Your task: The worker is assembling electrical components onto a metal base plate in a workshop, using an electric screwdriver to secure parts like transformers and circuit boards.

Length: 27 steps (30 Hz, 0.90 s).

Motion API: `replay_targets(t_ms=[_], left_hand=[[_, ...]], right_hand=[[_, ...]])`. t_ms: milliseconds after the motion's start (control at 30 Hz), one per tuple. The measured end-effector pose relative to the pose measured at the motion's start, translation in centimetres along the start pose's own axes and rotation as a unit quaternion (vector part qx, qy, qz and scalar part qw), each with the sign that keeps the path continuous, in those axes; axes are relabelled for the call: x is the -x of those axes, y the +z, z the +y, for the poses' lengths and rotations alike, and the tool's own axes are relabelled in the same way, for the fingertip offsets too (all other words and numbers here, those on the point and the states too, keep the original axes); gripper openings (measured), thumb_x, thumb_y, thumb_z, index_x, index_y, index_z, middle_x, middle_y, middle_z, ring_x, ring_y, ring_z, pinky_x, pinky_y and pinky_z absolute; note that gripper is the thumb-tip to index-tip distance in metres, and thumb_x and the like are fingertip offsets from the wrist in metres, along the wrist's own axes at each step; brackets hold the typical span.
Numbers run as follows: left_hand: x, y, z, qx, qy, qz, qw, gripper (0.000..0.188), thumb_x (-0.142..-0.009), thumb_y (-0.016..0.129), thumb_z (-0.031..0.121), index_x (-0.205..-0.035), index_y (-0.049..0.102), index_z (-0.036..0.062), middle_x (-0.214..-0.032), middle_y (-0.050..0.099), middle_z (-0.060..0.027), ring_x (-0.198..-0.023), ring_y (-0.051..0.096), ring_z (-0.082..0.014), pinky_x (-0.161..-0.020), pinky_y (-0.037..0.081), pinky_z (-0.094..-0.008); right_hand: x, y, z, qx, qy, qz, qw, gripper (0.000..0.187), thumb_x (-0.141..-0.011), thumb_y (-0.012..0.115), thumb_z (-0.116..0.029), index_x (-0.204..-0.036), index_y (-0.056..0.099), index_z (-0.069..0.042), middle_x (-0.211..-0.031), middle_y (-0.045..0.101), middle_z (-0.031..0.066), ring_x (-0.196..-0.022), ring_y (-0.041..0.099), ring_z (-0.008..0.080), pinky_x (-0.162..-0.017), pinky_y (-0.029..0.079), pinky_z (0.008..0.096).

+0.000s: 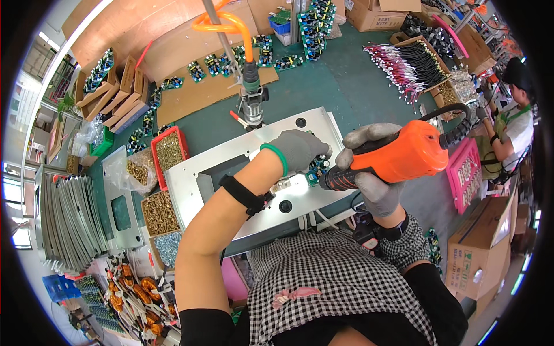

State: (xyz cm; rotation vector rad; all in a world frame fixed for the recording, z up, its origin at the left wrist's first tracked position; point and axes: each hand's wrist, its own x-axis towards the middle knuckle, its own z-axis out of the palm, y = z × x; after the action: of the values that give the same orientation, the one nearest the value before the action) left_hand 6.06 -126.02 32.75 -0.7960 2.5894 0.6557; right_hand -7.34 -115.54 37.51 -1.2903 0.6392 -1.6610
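Note:
My right hand (378, 190), in a grey glove, is wrapped round an orange power screwdriver (404, 151). The tool lies nearly level, its black nose pointing left to a small green circuit board (316, 172). That board sits on a silver sheet-metal panel (254, 222) in front of me. My left hand (295, 151), also gloved, reaches over the panel with its fingers curled together just above the board; what they pinch, if anything, is hidden. Black round grommets (285, 206) sit in the panel. The screwdriver's tip is hard to make out beside the board.
Another driver (252, 104) hangs from an orange hose beyond the panel. A red bin (186, 149) of small screws and a box of brass-coloured parts (160, 213) stand left. Stacked metal sheets (72, 222) are farther left. Wire bundles (404, 69) lie back right; a person (516, 124) works there.

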Motion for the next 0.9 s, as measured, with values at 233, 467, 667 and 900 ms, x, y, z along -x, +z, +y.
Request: replay_targets(t_ms=[233, 467, 667, 900], left_hand=[[0.0, -0.5, -0.1, 0.014, -0.019, -0.045, 0.999, 0.046, -0.073, 0.061, 0.006, -0.116, 0.057, 0.0202, -0.090, 0.064, -0.0074, -0.085, 0.063, -0.0249, -0.070, 0.050, -0.0373], [0.2, -0.3, -0.2, -0.012, 0.011, -0.010, 1.000, 0.045, -0.072, 0.062, 0.005, -0.115, 0.058, 0.0177, -0.091, 0.064, -0.0092, -0.087, 0.063, -0.0278, -0.073, 0.050, -0.0389], [0.6, 0.6, -0.8, 0.055, -0.026, 0.017, 0.998, 0.043, -0.071, 0.064, 0.008, -0.113, 0.058, 0.0131, -0.096, 0.064, -0.0109, -0.090, 0.063, -0.0296, -0.073, 0.050, -0.0409], [3.5, 3.1, -0.6, 0.225, 0.028, 0.293, 0.929, 0.026, -0.084, 0.053, 0.019, -0.105, 0.057, 0.0044, -0.099, 0.062, -0.0154, -0.092, 0.059, -0.0296, -0.077, 0.046, -0.0363]], right_hand=[[-0.1, 0.0, 0.6, 0.031, -0.002, 0.008, 0.999, 0.054, -0.058, 0.059, 0.017, -0.108, 0.045, -0.001, -0.098, 0.058, 0.0147, -0.074, 0.059, 0.0140, -0.063, 0.053, 0.0290], [-0.1, 0.0, 1.1, 0.056, 0.001, -0.009, 0.998, 0.053, -0.059, 0.060, 0.013, -0.108, 0.045, -0.001, -0.099, 0.058, 0.0136, -0.075, 0.059, 0.0135, -0.066, 0.051, 0.0281], [0.2, 1.3, 1.3, 0.122, 0.035, -0.110, 0.986, 0.054, -0.061, 0.058, 0.016, -0.109, 0.042, -0.004, -0.091, 0.057, 0.0119, -0.075, 0.060, 0.0151, -0.068, 0.053, 0.0310], [0.3, 1.0, 2.0, 0.205, -0.047, -0.162, 0.964, 0.053, -0.062, 0.057, 0.016, -0.109, 0.042, -0.005, -0.093, 0.058, 0.0125, -0.076, 0.060, 0.0144, -0.074, 0.051, 0.0306]])
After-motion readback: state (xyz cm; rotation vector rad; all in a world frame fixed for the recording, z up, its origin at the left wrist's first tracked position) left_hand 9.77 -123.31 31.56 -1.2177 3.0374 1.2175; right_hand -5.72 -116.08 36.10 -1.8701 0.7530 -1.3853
